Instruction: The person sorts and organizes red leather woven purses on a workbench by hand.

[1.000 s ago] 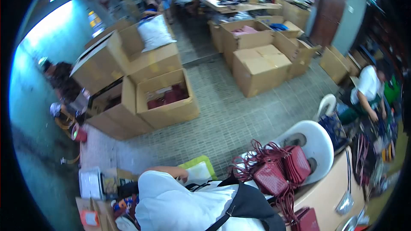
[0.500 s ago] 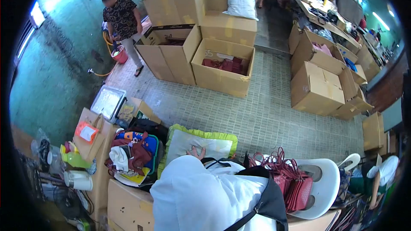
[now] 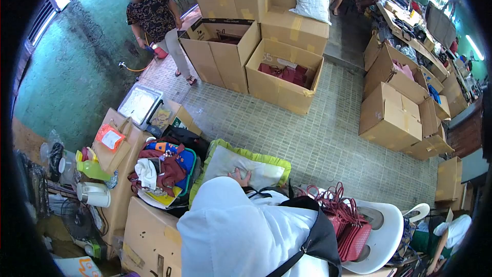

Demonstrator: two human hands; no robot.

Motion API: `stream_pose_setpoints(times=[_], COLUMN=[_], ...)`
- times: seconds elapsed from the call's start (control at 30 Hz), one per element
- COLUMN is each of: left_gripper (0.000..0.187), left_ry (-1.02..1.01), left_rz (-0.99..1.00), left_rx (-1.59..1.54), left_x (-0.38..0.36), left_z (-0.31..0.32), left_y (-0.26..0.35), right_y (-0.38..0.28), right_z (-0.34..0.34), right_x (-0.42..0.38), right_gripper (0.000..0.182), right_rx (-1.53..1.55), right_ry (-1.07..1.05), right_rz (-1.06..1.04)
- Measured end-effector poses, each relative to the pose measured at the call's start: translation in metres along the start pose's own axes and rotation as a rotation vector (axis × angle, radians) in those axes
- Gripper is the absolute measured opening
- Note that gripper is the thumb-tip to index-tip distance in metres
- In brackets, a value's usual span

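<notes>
My left hand (image 3: 240, 177) lies palm down, fingers spread, on the pale grey top of a cushion (image 3: 220, 160) with a ruffled lime-green edge. Nothing shows in its grasp. A white sleeve (image 3: 210, 220) covers the arm behind it. My right hand is out of sight. To the right of my body, a stack of maroon woven bags (image 3: 353, 238) with thin looped handles sits on a white plastic chair (image 3: 393, 225). Left of the cushion, a green-rimmed bin (image 3: 193, 172) holds maroon and white cloth.
Open cartons (image 3: 287, 97) with maroon items stand ahead on the tiled floor (image 3: 256, 123). More cartons (image 3: 392, 118) are at the right. A person (image 3: 154, 13) stands by the green wall; another person's arm (image 3: 438, 249) shows at lower right. A white kettle (image 3: 93, 194) is at left.
My view has shifted, so the surroundings sit differently in it. My left hand stays on the cushion. The standing person by the wall has changed posture, and the red bucket now appears tilted.
</notes>
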State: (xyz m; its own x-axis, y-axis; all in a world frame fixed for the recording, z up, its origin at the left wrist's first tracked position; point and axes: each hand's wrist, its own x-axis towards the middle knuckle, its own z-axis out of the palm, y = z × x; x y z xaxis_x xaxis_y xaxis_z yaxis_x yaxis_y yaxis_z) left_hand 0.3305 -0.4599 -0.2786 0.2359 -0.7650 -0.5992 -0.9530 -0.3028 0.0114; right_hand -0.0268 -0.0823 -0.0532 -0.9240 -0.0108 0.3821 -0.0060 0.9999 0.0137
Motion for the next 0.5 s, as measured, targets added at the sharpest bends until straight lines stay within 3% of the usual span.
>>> stream_pose_setpoints(times=[0.1,0.17,0.5], left_gripper=[0.086,0.122,0.125], left_ry=[0.041,-0.357,-0.352], left_rz=[-0.015,0.27,0.304], left_rx=[-0.021,0.236,0.222], left_x=[-0.006,-0.049,-0.059], left_z=[-0.009,-0.081,-0.096], left_y=[-0.004,0.003,0.008], right_y=[0.005,0.01,0.029], right_z=[-0.001,-0.001,0.0], right_x=[-0.002,-0.004,-0.016], right_gripper=[0.055,0.055,0.059], right_rx=[0.004,0.001,0.024], right_ry=[0.005,0.006,0.011], right_rz=[-0.005,-0.006,0.026])
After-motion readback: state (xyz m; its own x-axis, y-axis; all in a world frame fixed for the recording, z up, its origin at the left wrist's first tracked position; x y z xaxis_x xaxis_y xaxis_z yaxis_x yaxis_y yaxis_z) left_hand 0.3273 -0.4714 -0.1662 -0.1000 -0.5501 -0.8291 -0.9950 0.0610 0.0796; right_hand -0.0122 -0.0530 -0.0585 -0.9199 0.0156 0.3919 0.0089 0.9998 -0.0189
